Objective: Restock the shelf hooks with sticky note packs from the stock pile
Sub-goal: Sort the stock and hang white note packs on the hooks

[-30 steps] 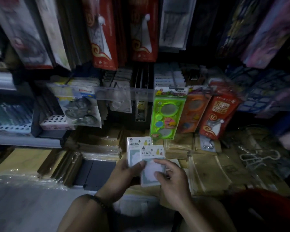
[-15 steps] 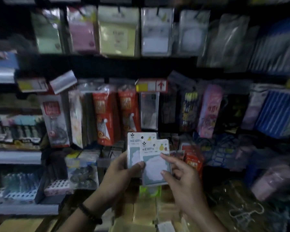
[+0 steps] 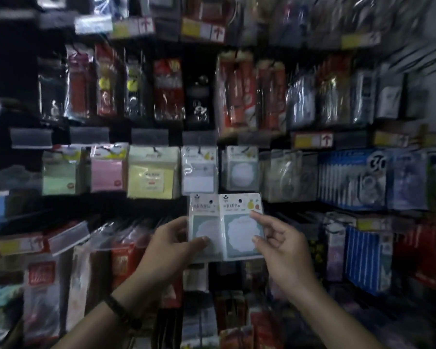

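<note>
Sticky note packs, two, in two hands

A dark bracelet sits behind the left hand; forearms bare.

Your sticky note packs look like matt printed card and paper under glossy clear film; the red hanging packets wear shiny, crinkled plastic wrap too.

Hands: two are seen, left hand, right hand.
Held packs: two are counted, left pack, right pack.
Hanging front packs in the row above: five are counted.
Wristband: one is seen.
</note>
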`<move>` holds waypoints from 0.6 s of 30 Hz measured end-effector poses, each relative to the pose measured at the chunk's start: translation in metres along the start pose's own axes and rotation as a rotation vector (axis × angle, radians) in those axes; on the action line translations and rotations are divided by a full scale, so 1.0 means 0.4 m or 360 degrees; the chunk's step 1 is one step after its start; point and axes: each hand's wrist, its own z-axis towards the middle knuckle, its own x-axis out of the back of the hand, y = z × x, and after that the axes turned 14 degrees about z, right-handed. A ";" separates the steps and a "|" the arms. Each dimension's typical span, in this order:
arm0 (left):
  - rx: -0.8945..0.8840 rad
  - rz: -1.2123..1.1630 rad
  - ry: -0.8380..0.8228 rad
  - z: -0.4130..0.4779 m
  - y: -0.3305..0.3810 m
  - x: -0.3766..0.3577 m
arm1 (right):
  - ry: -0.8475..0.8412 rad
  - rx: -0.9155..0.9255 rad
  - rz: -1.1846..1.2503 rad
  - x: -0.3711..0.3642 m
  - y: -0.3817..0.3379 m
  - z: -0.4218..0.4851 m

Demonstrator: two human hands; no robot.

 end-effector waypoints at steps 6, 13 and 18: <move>-0.0064 0.0168 0.0207 0.126 0.058 0.006 | 0.0096 0.0115 -0.0090 0.020 -0.039 0.174; -0.0189 0.0345 0.0242 0.210 0.095 0.007 | 0.0115 0.0303 -0.0103 0.010 -0.025 0.317; -0.0265 0.0338 0.0176 0.241 0.110 0.009 | 0.0116 0.0355 -0.0019 0.002 -0.014 0.359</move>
